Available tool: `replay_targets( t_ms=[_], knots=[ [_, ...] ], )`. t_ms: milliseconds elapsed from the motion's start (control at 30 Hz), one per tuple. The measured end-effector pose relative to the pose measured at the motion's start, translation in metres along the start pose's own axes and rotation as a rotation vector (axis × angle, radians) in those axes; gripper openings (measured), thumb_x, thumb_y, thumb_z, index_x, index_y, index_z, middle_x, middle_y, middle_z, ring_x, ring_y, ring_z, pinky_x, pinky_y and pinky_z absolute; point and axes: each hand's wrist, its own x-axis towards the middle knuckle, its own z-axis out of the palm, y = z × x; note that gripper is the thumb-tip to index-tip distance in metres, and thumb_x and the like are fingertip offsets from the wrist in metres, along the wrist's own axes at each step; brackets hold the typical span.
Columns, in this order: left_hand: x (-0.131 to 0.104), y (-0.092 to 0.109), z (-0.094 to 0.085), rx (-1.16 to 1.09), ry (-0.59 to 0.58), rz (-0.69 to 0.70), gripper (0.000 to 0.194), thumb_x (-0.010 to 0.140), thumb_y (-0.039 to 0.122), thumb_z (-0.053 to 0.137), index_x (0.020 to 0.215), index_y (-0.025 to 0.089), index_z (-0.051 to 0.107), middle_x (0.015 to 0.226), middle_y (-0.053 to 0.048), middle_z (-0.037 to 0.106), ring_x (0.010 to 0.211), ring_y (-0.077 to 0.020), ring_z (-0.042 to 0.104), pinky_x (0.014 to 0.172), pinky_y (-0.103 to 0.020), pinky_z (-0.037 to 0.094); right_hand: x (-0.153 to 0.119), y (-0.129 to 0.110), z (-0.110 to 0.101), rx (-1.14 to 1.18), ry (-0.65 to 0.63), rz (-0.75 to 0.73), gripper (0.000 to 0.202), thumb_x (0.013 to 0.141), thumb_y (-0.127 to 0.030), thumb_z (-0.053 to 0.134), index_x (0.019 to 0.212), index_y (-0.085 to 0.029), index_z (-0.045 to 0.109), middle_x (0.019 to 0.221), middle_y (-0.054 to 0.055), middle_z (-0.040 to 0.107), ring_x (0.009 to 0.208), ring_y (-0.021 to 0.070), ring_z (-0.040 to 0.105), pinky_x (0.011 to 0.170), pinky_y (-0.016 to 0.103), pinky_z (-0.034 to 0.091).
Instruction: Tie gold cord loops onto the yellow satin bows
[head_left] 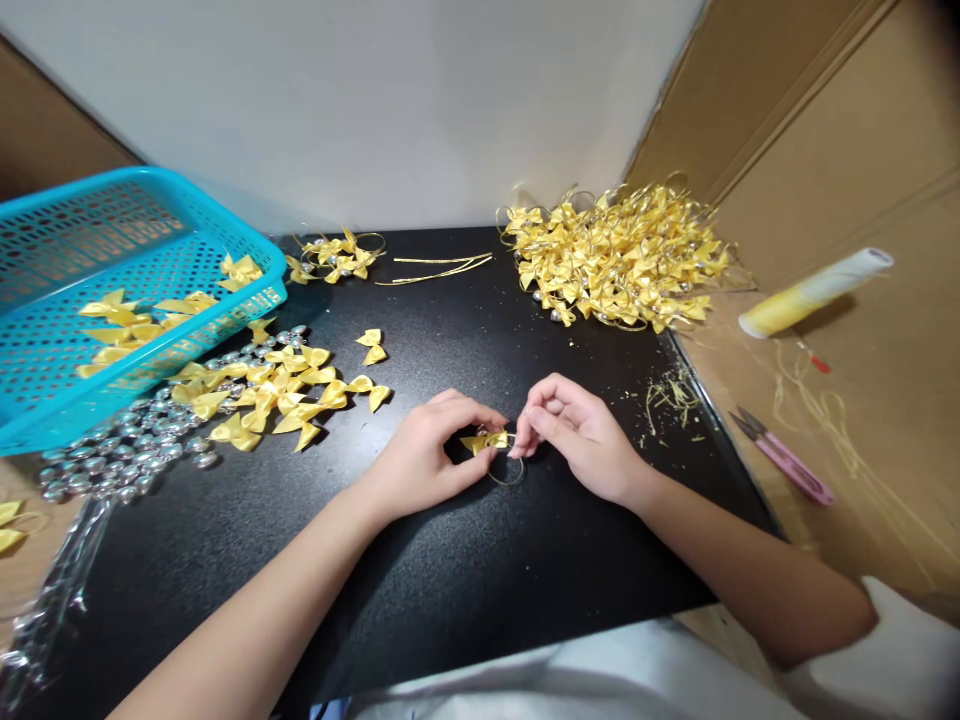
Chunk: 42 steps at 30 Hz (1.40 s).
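Note:
My left hand [435, 445] rests on the black tabletop, its thumb and fingers closed on a yellow ribbon bow [491, 441]. A thin cord loop [508, 480] runs from the bow and curves over the table below it. Close on the right, my right hand [574, 430] has its fingers curled together beside the bow, with the fingertips at the cord. The exact grip of the right fingertips on the cord is too small to make out fully. Loose yellow bows [289, 390] lie to the left of my left hand, with a single bow [372, 346] apart from them.
A blue basket [217, 225] holding bows stands left, beside silver beads [112, 445]. Finished-looking looped bows [615, 260] are heaped back right. Gold cords [442, 268] lie at the back. Pink thread snips [787, 465], a yellow-white roll [817, 290] and cord scraps [673, 397] are right.

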Motion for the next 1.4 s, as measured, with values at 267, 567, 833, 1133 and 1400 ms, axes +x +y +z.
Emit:
replay_targets(
  t_ms=[267, 567, 833, 1133, 1400],
  knots=[
    [0.0019, -0.0022, 0.0009, 0.011, 0.004, 0.095, 0.014, 0.088, 0.016, 0.056, 0.082, 0.019, 0.069, 0.086, -0.005, 0.075, 0.082, -0.0172, 0.067, 0.081, -0.031, 0.051, 0.0005, 0.0005, 0.0001, 0.002, 0.007, -0.02, 0.031, 0.087, -0.05, 0.062, 0.082, -0.022, 0.051, 0.067, -0.003, 0.064, 0.062, 0.0121, 0.067, 0.062, 0.027, 0.057],
    [-0.0034, -0.0043, -0.0037, 0.069, 0.043, 0.04, 0.01, 0.085, 0.019, 0.061, 0.093, 0.019, 0.066, 0.114, -0.01, 0.068, 0.102, -0.0203, 0.066, 0.089, -0.032, 0.051, 0.0001, 0.0022, -0.0012, -0.024, 0.025, -0.03, 0.03, 0.088, -0.05, 0.061, 0.082, -0.022, 0.051, 0.068, -0.003, 0.063, 0.063, 0.0124, 0.067, 0.062, 0.027, 0.056],
    [-0.0011, 0.0034, -0.0015, 0.19, 0.107, 0.096, 0.01, 0.083, 0.023, 0.063, 0.092, 0.02, 0.067, 0.106, -0.007, 0.069, 0.099, -0.0223, 0.06, 0.088, -0.037, 0.047, -0.0008, 0.0031, -0.0009, -0.014, 0.016, -0.048, 0.026, 0.09, -0.044, 0.061, 0.083, -0.021, 0.052, 0.068, -0.002, 0.063, 0.065, 0.012, 0.067, 0.064, 0.026, 0.056],
    [-0.0008, -0.0034, 0.0021, 0.234, 0.109, 0.08, 0.01, 0.087, 0.02, 0.059, 0.084, 0.018, 0.068, 0.089, -0.006, 0.064, 0.086, -0.0197, 0.055, 0.078, -0.035, 0.045, -0.0013, 0.003, -0.0001, -0.011, 0.021, -0.063, 0.025, 0.09, -0.043, 0.061, 0.082, -0.021, 0.052, 0.068, -0.003, 0.063, 0.065, 0.0117, 0.067, 0.065, 0.026, 0.057],
    [0.0016, -0.0026, 0.0047, 0.33, 0.053, 0.05, 0.013, 0.089, 0.02, 0.055, 0.082, 0.018, 0.066, 0.092, -0.007, 0.064, 0.088, -0.0215, 0.053, 0.078, -0.036, 0.045, -0.0015, 0.0024, -0.0016, -0.024, 0.034, -0.1, 0.021, 0.092, -0.038, 0.059, 0.083, -0.021, 0.052, 0.067, -0.004, 0.062, 0.064, 0.0108, 0.068, 0.065, 0.025, 0.057]
  ],
)
